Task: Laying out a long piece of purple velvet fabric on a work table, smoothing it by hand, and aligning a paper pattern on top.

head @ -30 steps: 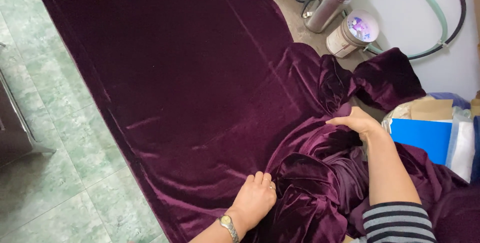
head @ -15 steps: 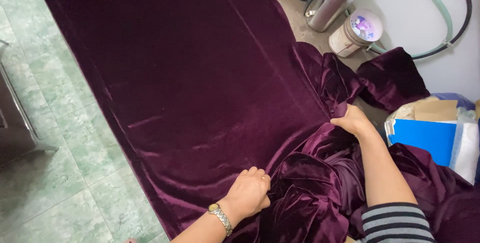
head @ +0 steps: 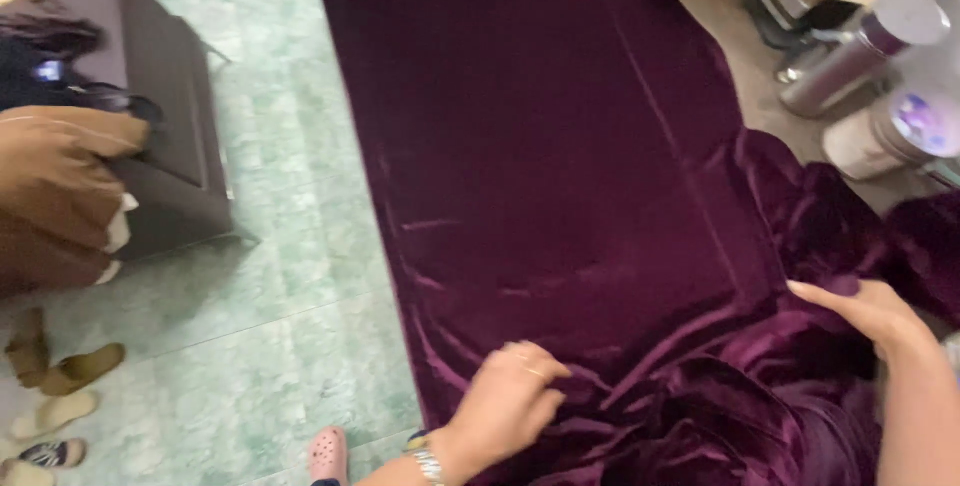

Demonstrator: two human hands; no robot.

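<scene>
A length of deep purple velvet fabric [head: 560, 146] lay spread on the green tiled floor [head: 290, 306]; its long axis ran away from the person toward the top of the view, flat and smooth over the far portion, gathered into heavy folds [head: 740, 406] at the near end between the two hands. The left hand [head: 505, 401] rested on the fabric just inside its left edge, knuckles up, fingers curled loosely onto the cloth; whether any fold was actually pinched under them could not be told; a metal wristwatch [head: 428, 464] showed at the wrist. The right hand [head: 865, 311] lay at the right side of the bunched portion, palm down, fingers extended together and pointing left, pressed flat on a ridge of cloth rather than closed around it. Both hands stood at the near end, the gathered folds lying between them, the left hand nearer the flat run of fabric. Right of the fabric stood a cylindrical metal flask [head: 860, 56] and a round container [head: 900, 136]; left of it stood a dark brown box-shaped stool [head: 160, 116], brown garments [head: 50, 196], and several sandals [head: 60, 386]; a pink clog [head: 327, 454] sat at the near edge, close beside the left wrist.
</scene>
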